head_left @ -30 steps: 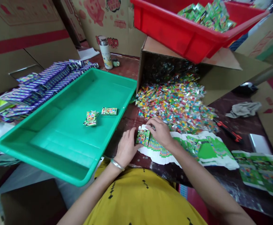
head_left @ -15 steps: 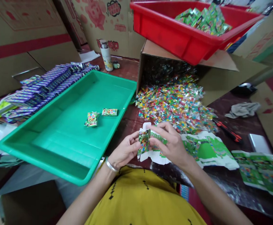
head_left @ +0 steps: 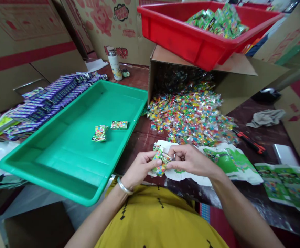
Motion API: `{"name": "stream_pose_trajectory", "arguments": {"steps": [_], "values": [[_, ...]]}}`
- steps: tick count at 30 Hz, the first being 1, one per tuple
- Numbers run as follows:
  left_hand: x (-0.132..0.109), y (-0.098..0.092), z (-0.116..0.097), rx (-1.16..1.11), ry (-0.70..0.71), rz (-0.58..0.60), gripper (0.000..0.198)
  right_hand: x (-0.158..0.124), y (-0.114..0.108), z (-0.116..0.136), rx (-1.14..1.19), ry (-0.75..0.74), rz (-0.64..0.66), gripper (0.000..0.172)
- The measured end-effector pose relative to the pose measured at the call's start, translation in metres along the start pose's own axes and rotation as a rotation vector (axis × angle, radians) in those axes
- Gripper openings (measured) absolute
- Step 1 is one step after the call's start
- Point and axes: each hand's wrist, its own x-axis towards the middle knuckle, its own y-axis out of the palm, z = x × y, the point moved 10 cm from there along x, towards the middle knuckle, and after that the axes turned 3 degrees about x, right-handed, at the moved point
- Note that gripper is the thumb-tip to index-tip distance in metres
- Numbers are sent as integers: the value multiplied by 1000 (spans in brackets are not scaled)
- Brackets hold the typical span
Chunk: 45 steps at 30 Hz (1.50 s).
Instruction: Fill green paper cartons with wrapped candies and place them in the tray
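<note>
Gripping a carton (head_left: 160, 170), left fingers (head_left: 152, 164) and right fingers (head_left: 175, 166) curl over the maroon table (head_left: 137, 146) amid boxes (head_left: 98, 29).

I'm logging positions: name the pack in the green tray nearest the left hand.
The rightmost pack, beside the tray's right rim; the blockier pack lies farther left.

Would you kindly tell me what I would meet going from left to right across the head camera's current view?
Green tray, left hand, small printed carton, right hand, red-and-black tool, pale flat object.
</note>
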Motion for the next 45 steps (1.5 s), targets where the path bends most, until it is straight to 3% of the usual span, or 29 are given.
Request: {"name": "stream_pose_trajectory", "arguments": {"steps": [2, 4, 7, 11, 13, 15, 20, 23, 26, 28, 30, 34, 39, 45], "values": [[3, -9, 0, -37, 36, -82, 29, -2, -9, -2, 44, -32, -158, 18], [6, -17, -5, -85, 114, -164, 26, -6, -18, -6, 102, -81, -358, 25], [5, -29, -9, -139, 214, -318, 24, -10, -12, -18, 189, -117, -519, 30], [-8, -37, -19, -12, 350, -501, 59, -13, -2, -27, 236, -179, -657, 29], [-13, -35, -24, 112, 376, -506, 63, -11, 2, -27, 213, -203, -657, 34], [-14, -31, -25, 209, 362, -473, 51, -8, 4, -27, 171, -202, -646, 35], [-9, -26, -23, 284, 295, -351, 35, -5, -3, -25, 27, -218, -648, 10], [-6, -23, -24, 227, 304, -313, 30, -3, -5, -20, 10, -253, -634, 11], [-4, -24, -24, 117, 316, -339, 35, 1, -7, -22, 192, -254, -627, 6], [-3, -26, -21, 53, 306, -349, 39, 4, -8, -23, 290, -252, -625, 16], [-3, -27, -20, 34, 300, -354, 42, 9, -6, -20, 293, -253, -574, 16], [-8, -31, -21, 146, 317, -389, 40, 20, -5, -23, 294, -170, -463, 17], [-12, -28, -24, 244, 327, -388, 41, 27, -16, -31, 284, -43, -426, 18], [-12, -29, -22, 233, 287, -368, 49, 16, -15, -4, 82, -204, -472, 17]]}}
